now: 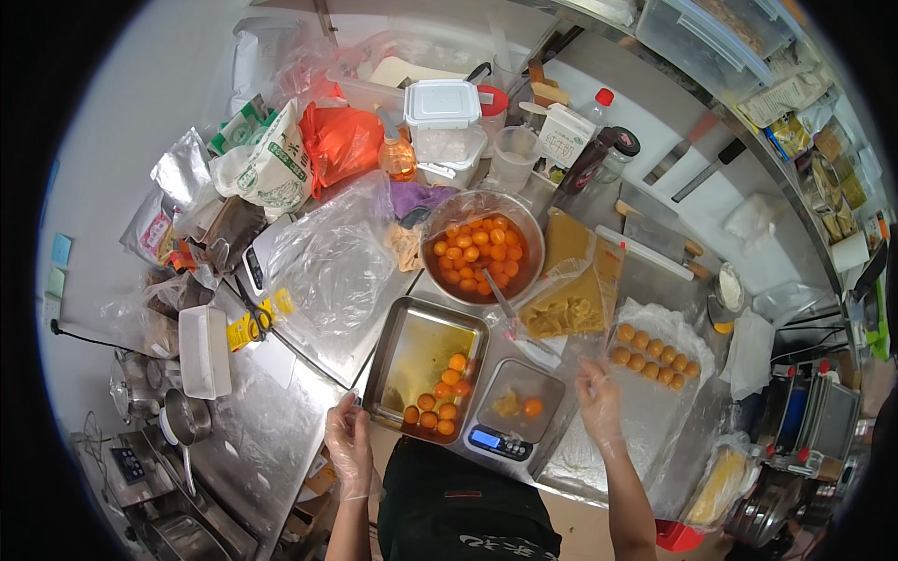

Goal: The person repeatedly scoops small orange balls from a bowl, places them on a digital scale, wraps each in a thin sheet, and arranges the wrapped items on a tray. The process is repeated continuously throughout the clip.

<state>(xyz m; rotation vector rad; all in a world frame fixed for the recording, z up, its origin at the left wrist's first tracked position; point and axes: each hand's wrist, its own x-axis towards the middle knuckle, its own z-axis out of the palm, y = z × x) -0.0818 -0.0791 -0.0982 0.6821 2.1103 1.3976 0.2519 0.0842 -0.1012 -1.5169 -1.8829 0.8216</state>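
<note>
My left hand, in a clear plastic glove, is by the lower left corner of a metal tray with several orange egg yolks; whether it touches the rim, I cannot tell. My right hand, gloved alike, hovers right of a digital scale, fingers curled; whether it holds anything is unclear. One yolk and a lump of tan paste lie on the scale. Behind stands a steel bowl of yolks in liquid, beside an open bag of paste. Round brown balls sit in rows on film at the right.
Scissors and a white plastic container lie at the left. Plastic film covers part of the steel table. Lidded tubs, a spray bottle and jars stand at the back. A dough scraper lies at the back right.
</note>
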